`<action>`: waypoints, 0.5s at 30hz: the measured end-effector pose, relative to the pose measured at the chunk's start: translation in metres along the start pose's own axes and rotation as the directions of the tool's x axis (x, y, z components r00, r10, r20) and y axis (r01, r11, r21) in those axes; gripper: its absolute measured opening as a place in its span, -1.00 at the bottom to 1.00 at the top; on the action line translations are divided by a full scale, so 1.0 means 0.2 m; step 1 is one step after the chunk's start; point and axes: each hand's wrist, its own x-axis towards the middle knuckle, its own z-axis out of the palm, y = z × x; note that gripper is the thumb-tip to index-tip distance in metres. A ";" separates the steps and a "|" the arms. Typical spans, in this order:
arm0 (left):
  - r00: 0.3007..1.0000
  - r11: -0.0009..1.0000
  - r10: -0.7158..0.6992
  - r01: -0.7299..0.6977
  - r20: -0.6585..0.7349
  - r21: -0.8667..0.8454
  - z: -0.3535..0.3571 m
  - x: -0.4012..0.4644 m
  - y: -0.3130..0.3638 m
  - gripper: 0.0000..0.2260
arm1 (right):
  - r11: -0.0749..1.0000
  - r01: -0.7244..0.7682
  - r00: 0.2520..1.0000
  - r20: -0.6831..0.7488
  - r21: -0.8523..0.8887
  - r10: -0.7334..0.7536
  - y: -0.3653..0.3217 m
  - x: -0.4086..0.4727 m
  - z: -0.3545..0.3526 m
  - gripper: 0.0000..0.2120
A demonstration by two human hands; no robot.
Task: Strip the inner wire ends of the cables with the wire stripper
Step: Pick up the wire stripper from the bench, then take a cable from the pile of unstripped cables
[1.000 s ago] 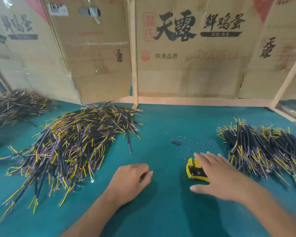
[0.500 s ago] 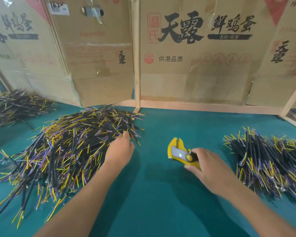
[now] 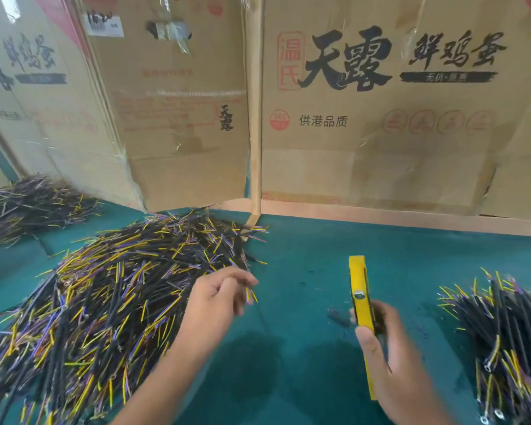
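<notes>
Lifting off the big heap of black cables with yellow and purple wire ends [image 3: 105,302], the left hand [image 3: 209,305] now pinches one cable, while the right hand [image 3: 390,357] has turned the yellow wire stripper [image 3: 360,302] upright in its grip. Open green counter [image 3: 304,256] lies between the heap and the smaller right pile [image 3: 503,342].

Both forearms [image 3: 166,372] bare, no sleeves, hands [image 3: 215,305] ungloved.

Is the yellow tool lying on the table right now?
No, the right hand grips the stripper and holds it up above the table.
</notes>
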 end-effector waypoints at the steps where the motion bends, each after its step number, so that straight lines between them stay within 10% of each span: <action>1: 1.000 0.996 0.021 -0.020 0.003 -0.087 0.02 -0.01 0.02 -0.70 | 0.998 -0.019 1.000 -0.009 0.055 0.020 0.01 0.00 0.00 -0.54; 4: 0.989 0.986 0.149 -0.149 -0.005 0.074 0.05 -0.06 0.00 -0.76 | 0.985 -0.028 0.999 -0.022 0.173 0.033 0.03 0.00 0.00 -0.58; 8: 0.865 0.709 0.501 -0.416 0.008 0.569 0.06 -0.08 0.02 -0.75 | 0.957 -0.003 0.998 -0.056 0.291 0.020 0.02 0.00 0.01 -0.65; 15: 0.927 0.860 0.374 -0.345 -0.004 0.375 0.08 -0.12 0.06 -0.60 | 0.910 -0.015 0.994 -0.093 0.413 0.059 -0.03 0.01 0.02 -0.69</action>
